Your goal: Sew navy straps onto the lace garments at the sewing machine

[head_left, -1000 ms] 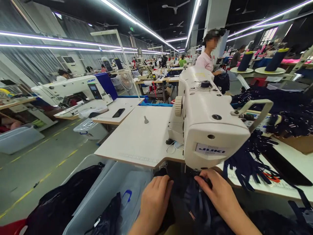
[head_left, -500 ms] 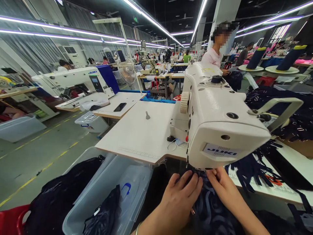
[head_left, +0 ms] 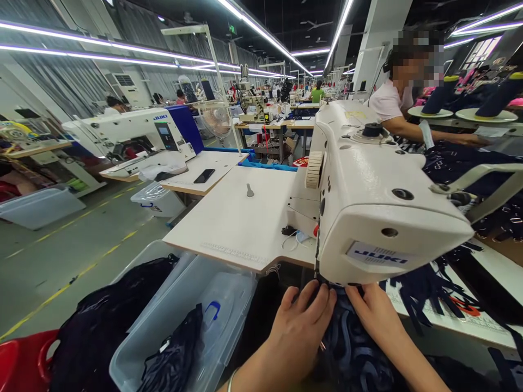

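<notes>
A white sewing machine (head_left: 392, 179) marked JUKI stands before me, its head directly above my hands. Under it hangs a dark navy garment (head_left: 353, 337) with satiny straps, running down toward my lap. My left hand (head_left: 296, 326) has its fingers bent and closed on the garment's upper edge, left of the machine's needle area. Close by on the right, my right hand (head_left: 376, 313) pinches the same garment, its fingertips partly covered by the machine head. The needle and the stitching spot are hidden.
White worktable (head_left: 229, 218) extends left of the machine. Below it, a clear plastic bin (head_left: 229, 332) holds dark garments, beside a red container (head_left: 24, 362). Navy straps (head_left: 420, 294) lie at right. A co-worker (head_left: 392, 103) reaches over navy goods. A phone (head_left: 204, 176) lies farther back.
The co-worker has come nearer on the right and now reaches an arm toward the navy pile. My view has shifted slightly; both my hands stay at the garment, almost unmoved.
</notes>
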Available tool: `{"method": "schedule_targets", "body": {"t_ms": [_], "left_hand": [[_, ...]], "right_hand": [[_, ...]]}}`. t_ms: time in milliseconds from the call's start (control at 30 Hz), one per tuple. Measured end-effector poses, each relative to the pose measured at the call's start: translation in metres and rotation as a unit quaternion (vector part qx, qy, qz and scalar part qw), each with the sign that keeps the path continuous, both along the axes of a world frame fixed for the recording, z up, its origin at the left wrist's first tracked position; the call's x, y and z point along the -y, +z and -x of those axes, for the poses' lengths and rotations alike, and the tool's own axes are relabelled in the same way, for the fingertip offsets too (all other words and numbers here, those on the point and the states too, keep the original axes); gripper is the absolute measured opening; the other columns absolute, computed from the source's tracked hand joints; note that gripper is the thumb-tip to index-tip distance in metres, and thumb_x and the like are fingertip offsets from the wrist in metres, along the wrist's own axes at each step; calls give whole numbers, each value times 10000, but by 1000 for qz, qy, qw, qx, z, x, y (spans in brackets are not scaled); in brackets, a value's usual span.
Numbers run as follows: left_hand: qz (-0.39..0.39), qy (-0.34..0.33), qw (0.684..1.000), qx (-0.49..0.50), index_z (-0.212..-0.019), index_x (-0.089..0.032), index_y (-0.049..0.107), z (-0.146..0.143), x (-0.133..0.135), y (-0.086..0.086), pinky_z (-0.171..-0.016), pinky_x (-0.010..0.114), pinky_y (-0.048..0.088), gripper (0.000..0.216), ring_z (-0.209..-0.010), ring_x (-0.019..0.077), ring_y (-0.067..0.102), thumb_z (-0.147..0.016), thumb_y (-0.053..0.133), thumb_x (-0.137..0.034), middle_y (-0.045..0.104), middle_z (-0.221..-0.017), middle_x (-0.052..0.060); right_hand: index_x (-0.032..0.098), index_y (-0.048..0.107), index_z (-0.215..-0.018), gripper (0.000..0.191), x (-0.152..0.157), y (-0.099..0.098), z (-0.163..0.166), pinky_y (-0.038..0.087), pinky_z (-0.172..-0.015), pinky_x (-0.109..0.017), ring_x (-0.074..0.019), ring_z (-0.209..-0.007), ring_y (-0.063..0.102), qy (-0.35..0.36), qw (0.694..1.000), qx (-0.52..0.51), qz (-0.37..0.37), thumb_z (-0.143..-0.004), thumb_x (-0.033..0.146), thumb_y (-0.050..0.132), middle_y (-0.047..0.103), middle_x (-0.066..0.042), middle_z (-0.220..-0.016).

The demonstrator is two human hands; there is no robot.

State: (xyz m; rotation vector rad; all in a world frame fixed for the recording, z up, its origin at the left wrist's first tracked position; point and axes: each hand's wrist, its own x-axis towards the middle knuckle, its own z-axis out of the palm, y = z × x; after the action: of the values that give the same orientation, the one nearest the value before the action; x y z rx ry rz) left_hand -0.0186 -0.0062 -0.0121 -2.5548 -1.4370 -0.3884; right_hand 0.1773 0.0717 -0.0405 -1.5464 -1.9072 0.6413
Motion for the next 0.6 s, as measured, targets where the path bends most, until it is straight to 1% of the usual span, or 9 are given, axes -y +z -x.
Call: {"method": "schedule_targets", "body": {"t_ms": [133,233,300,367,433,500,533,600], "left_hand": [[-12,-7,1000,7,-1467,-161,328,1,-1,0,-1009,370,248,555,-1315,214,350,-945,448,-304,462,-1451,15],[-36,-13,999,15,-1445,-168,374,1,-3,-3,-1002,364,248,507,-1293,207,380,-964,437,-315,502,-1420,12],[-61,-8,998,29,-1418,-183,423,1,-5,-7,-1006,357,246,463,-1272,199,410,-967,438,-285,547,-1377,10],[-89,-6,995,50,-1396,-196,459,2,-7,-13,-1013,358,243,446,-1253,198,440,-951,436,-220,581,-1339,12],[-100,-2,993,64,-1395,-207,464,2,-10,-18,-1022,365,245,483,-1241,205,463,-916,432,-151,592,-1325,17],[-99,1,993,70,-1408,-225,448,3,-11,-21,-1019,364,262,552,-1233,210,481,-871,439,-100,594,-1324,16],[-95,0,993,70,-1418,-237,435,4,-12,-21,-1013,358,276,592,-1229,211,489,-846,447,-82,595,-1323,12],[-94,-3,993,73,-1443,-255,394,5,-12,-20,-997,347,304,683,-1218,211,504,-795,458,-51,598,-1319,3]], "right_hand": [[221,572,-836,307,1,-1,1,468,-650,-353,-274,-790,649,-3,1000,-18,-13,-880,467,394,688,-99,-843],[218,565,-797,284,1,1,4,465,-651,-359,-273,-749,643,-2,999,-41,-14,-871,452,421,676,-96,-775],[219,560,-768,278,1,4,6,473,-668,-359,-268,-750,647,5,999,-52,-14,-874,432,416,673,-93,-759],[210,573,-803,281,1,7,8,489,-694,-342,-256,-796,656,13,998,-62,-20,-893,411,397,684,-93,-808],[198,589,-906,286,1,10,9,502,-734,-315,-235,-869,658,21,997,-76,-26,-919,402,388,691,-86,-882],[198,585,-983,289,2,11,8,507,-766,-293,-209,-896,650,30,994,-101,-28,-939,410,393,687,-67,-909],[202,583,-981,289,2,10,7,508,-767,-286,-197,-878,646,32,993,-112,-27,-946,417,394,683,-55,-895],[204,579,-900,299,-1,5,0,507,-730,-277,-180,-800,626,22,992,-123,-26,-951,429,389,662,-34,-829]]}}
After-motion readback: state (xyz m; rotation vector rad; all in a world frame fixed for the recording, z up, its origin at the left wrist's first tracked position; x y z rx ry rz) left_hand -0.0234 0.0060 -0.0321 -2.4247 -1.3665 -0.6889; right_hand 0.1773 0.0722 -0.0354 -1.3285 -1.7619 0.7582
